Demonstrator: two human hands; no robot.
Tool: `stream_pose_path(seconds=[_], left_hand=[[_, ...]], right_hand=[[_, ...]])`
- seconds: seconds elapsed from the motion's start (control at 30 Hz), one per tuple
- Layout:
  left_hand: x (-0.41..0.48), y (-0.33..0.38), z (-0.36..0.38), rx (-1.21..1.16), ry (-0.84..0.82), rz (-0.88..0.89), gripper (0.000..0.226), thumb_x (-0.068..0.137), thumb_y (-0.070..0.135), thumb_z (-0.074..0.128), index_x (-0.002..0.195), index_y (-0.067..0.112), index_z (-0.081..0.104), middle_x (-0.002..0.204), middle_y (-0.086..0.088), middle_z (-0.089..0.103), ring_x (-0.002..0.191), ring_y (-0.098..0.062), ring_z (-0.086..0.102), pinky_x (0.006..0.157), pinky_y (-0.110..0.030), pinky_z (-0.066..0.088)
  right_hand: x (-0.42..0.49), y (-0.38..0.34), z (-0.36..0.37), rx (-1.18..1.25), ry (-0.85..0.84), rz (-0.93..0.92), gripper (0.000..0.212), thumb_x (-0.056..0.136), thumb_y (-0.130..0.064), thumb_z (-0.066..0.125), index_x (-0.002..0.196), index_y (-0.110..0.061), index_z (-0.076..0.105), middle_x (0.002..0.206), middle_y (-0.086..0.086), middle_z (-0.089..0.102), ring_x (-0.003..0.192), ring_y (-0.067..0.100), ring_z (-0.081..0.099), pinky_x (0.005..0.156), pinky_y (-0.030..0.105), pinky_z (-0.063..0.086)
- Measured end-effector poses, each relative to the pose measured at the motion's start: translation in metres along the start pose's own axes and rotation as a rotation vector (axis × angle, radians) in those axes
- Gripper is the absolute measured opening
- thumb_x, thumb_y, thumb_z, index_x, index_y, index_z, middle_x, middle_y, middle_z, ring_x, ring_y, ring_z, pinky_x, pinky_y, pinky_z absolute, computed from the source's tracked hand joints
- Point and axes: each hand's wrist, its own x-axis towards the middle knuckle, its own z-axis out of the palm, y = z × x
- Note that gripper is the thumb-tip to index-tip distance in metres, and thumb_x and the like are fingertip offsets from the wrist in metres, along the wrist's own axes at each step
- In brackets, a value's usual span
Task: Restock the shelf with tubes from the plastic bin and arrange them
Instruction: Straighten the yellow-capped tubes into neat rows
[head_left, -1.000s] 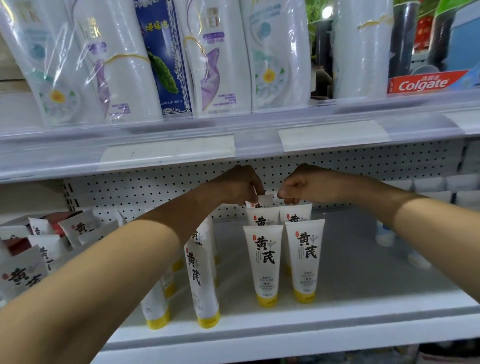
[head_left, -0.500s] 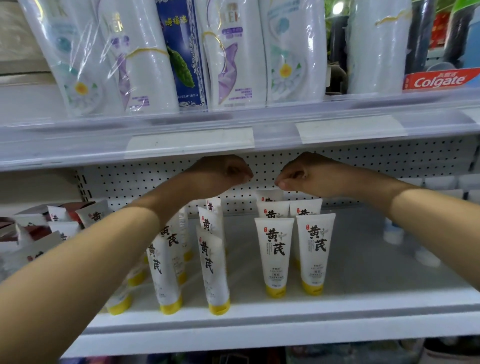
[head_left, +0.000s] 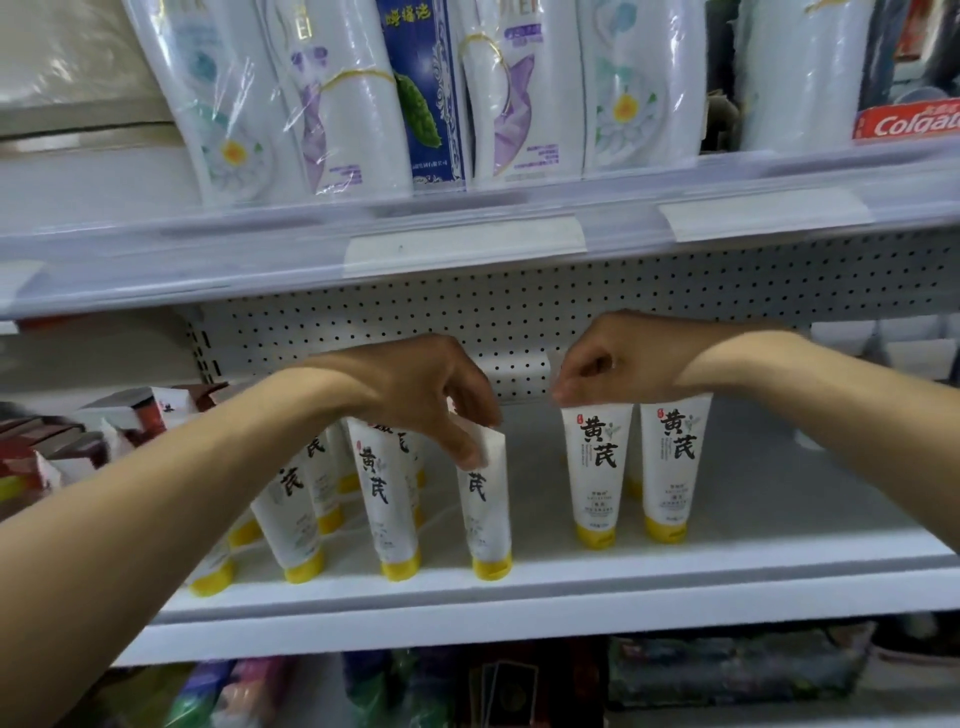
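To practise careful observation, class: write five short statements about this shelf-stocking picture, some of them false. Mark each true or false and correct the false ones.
1. The tubes stand on their yellow caps. True.
2. The left hand holds a blue bottle. False: it pinches the top of a white front-row tube.
3. The Colgate box stands beside the tubes. False: it is on the upper shelf, far right.
4. The right hand is at the tops of the right-hand pair of tubes. True.
5. The back panel has rows of small holes. True.
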Motion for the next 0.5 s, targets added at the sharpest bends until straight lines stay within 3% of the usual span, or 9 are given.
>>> stream_pose_path(seconds=[0.07, 0.13, 0.33, 0.5], left_hand=[[0.003, -0.002, 0.007, 0.016, -0.026, 0.024, 0.035, 0.070, 0.029, 0.084, 0.104, 0.029, 0.074, 0.097, 0.018, 0.072, 0.091, 0.005, 0.064, 0.083, -0.014, 0.052], [0.005, -0.003, 0.015, 0.036, -0.037, 0.024, 0.025, 0.073, 0.027, 0.081, 0.098, 0.027, 0.075, 0.090, 0.016, 0.073, 0.082, 0.003, 0.067, 0.080, -0.024, 0.056], [0.010, 0.000, 0.028, 0.044, 0.081, -0.021, 0.017, 0.075, 0.033, 0.079, 0.089, 0.025, 0.074, 0.078, 0.013, 0.071, 0.069, 0.001, 0.066, 0.057, -0.011, 0.047], [0.019, 0.004, 0.034, 0.030, 0.147, -0.056, 0.016, 0.076, 0.032, 0.078, 0.088, 0.023, 0.073, 0.079, 0.008, 0.071, 0.069, -0.002, 0.065, 0.057, -0.016, 0.048]], right_hand=[[-0.004, -0.001, 0.004, -0.005, -0.058, 0.073, 0.038, 0.076, -0.062, 0.062, 0.089, -0.028, 0.073, 0.082, -0.013, 0.073, 0.075, 0.007, 0.069, 0.077, 0.037, 0.058], [-0.005, 0.000, 0.008, -0.031, -0.089, 0.128, 0.022, 0.077, -0.049, 0.071, 0.087, -0.029, 0.071, 0.082, -0.015, 0.072, 0.074, 0.008, 0.069, 0.077, 0.039, 0.059], [-0.006, 0.000, 0.021, -0.046, -0.076, 0.182, 0.012, 0.081, -0.039, 0.072, 0.078, -0.029, 0.065, 0.081, -0.014, 0.067, 0.076, 0.011, 0.067, 0.074, 0.040, 0.058], [-0.004, 0.003, 0.021, -0.035, -0.075, 0.161, 0.011, 0.082, -0.034, 0.070, 0.079, -0.025, 0.066, 0.083, -0.012, 0.066, 0.077, 0.013, 0.066, 0.077, 0.042, 0.057]])
